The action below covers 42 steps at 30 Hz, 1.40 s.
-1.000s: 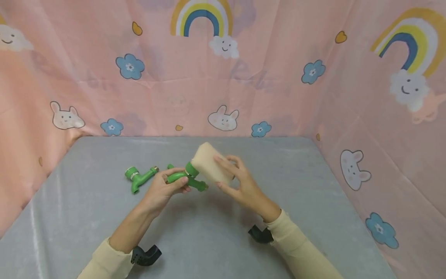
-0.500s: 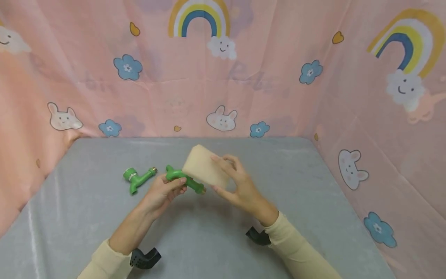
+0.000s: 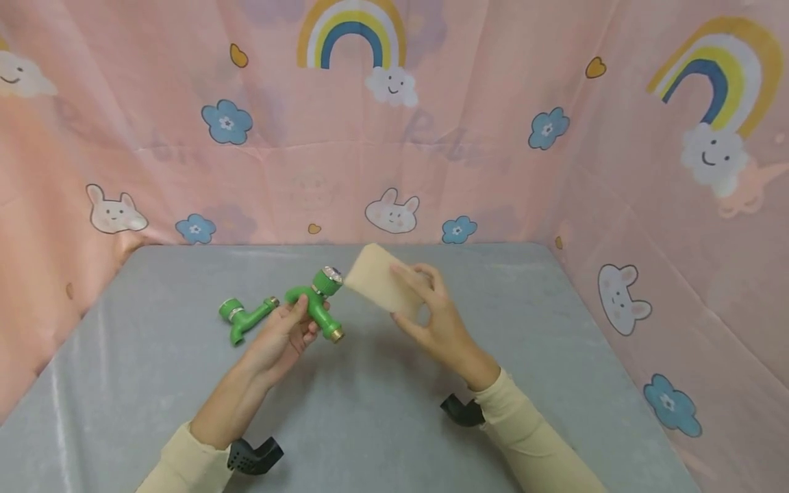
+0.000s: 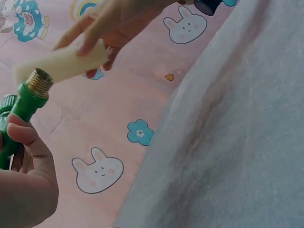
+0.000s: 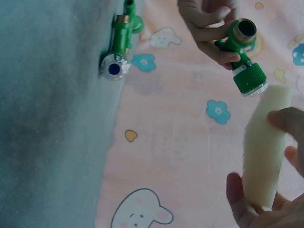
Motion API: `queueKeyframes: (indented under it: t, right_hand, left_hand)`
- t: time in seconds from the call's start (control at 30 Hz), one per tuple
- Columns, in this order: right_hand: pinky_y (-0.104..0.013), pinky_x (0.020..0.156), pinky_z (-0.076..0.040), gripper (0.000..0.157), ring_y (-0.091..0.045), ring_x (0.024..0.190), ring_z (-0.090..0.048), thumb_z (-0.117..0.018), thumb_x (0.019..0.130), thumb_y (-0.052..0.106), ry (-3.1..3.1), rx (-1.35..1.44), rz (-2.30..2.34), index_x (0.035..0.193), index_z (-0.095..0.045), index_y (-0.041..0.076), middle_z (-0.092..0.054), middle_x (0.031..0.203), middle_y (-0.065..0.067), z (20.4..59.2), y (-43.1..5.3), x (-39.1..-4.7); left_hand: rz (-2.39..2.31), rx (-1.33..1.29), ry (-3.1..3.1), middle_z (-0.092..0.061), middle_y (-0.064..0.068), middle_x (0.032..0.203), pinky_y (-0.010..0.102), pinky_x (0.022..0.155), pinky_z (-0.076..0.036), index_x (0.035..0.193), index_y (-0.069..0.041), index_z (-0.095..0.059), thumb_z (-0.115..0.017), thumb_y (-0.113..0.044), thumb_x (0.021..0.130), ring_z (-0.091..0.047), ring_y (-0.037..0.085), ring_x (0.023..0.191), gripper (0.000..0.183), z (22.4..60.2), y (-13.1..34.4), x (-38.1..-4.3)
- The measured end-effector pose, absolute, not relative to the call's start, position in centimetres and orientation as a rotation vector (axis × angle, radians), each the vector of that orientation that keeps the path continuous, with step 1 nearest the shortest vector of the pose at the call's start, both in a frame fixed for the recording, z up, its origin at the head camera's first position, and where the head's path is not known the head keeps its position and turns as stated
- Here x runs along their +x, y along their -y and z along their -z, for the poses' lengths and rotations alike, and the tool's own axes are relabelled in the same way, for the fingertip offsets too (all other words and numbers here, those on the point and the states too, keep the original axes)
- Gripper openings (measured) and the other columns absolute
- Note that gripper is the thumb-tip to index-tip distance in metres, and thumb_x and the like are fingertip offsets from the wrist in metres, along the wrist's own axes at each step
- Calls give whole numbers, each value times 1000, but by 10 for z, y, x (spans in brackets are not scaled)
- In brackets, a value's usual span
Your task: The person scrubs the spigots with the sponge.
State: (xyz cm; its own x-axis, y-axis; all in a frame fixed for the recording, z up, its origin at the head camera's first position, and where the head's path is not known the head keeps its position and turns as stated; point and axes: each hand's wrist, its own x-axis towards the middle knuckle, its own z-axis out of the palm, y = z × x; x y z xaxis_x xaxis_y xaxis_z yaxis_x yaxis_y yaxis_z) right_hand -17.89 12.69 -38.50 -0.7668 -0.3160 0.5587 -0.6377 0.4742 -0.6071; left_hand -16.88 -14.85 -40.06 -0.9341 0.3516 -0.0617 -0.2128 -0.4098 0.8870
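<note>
My left hand [image 3: 277, 339] holds a green faucet [image 3: 318, 308] by its body, above the table. The faucet's round knob tilts up to the right, and its brass threaded end [image 4: 40, 84] points toward the camera in the left wrist view. With spread fingers and thumb, my right hand [image 3: 445, 329] grips a cream sponge block [image 3: 383, 282] by its edges. One end of the sponge is close beside the knob [image 5: 250, 79] in the right wrist view. A second green faucet [image 3: 245, 320] lies on the table, left of my left hand.
A grey cloth covers the table [image 3: 394, 424]. Pink printed curtains [image 3: 493, 178] rise behind it and along both sides. Black curved mounts [image 3: 255, 457] stick out from both wrists.
The sponge, which overlapped the faucet's knob earlier, has moved right and off it, so the knob shows. The held faucet has turned upward slightly. The second faucet stays put.
</note>
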Motion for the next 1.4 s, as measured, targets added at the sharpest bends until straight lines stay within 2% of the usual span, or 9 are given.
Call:
queueKeyframes:
  t: [0.1, 0.33, 0.47, 0.67, 0.83, 0.9, 1.0, 1.2, 1.4]
  right_hand:
    - [-46, 87, -56, 68, -37, 117, -55, -78, 84, 4, 2292, 881, -1238, 146, -53, 12, -43, 139, -21, 383, -125, -175]
    - [-44, 86, -58, 69, -34, 117, -55, -79, 84, 3, 2255, 1054, -1134, 146, -53, 17, -44, 139, -18, 384, -116, -166]
    - [-43, 85, -59, 71, -34, 115, -56, -81, 83, 2, 2298, 1004, -1047, 146, -53, 17, -43, 138, -19, 388, -118, -171]
    - [-47, 86, -57, 70, -39, 118, -53, -75, 84, -2, 2353, 849, -1096, 147, -52, 14, -40, 139, -23, 384, -129, -178]
    - [-46, 89, -53, 67, -37, 119, -51, -70, 86, 6, 2297, 892, -1245, 149, -49, 14, -43, 139, -21, 375, -129, -171]
    - [-43, 86, -53, 66, -35, 116, -53, -70, 86, 10, 2279, 947, -1259, 149, -50, 14, -45, 138, -20, 374, -126, -168]
    - [-41, 87, -53, 64, -33, 114, -57, -69, 89, 11, 2293, 1012, -1303, 150, -49, 15, -45, 139, -19, 374, -121, -163]
    - [-46, 93, -51, 64, -34, 120, -54, -66, 94, 9, 2379, 962, -1411, 153, -45, 17, -42, 142, -18, 379, -118, -163]
    - [-36, 89, -51, 63, -31, 118, -53, -65, 96, 10, 2444, 949, -1444, 155, -42, 16, -42, 143, -16, 384, -121, -170]
  left_hand:
    - [-2347, 236, -1463, -71, -11, 100, 11, 66, -46, 104, -20, -66, -42, -41, 107, -56, -2, 74, 32, 402, 147, -169]
    - [-2268, 285, -1444, -68, -14, 96, 16, 72, -49, 107, -24, -63, -36, -48, 107, -60, 0, 84, 36, 406, 143, -167]
    - [-2304, 238, -1385, -66, -14, 93, 15, 72, -49, 116, -24, -56, -35, -50, 106, -58, 1, 86, 35, 405, 145, -165]
    - [-2297, 276, -1403, -55, -15, 91, 14, 72, -43, 133, -27, -45, -33, -55, 105, -46, 2, 87, 42, 401, 147, -163]
    - [-2233, 317, -1470, -57, -14, 100, 19, 88, -45, 128, -29, -53, -32, -49, 108, -50, 5, 103, 35, 400, 146, -162]
    - [-2212, 365, -1480, -60, -14, 106, 20, 98, -45, 123, -29, -58, -33, -45, 109, -52, 5, 113, 32, 400, 144, -162]
    - [-2180, 492, -1472, -62, -13, 111, 19, 107, -43, 115, -26, -61, -33, -39, 111, -53, 3, 119, 31, 401, 142, -163]
    - [-2185, 616, -1400, -57, -10, 121, 18, 110, -42, 115, -19, -52, -32, -31, 112, -52, 2, 120, 23, 403, 141, -163]
    - [-2198, 654, -1460, -56, -11, 117, 21, 104, -43, 119, -14, -49, -36, -26, 111, -51, 2, 114, 19, 406, 143, -167]
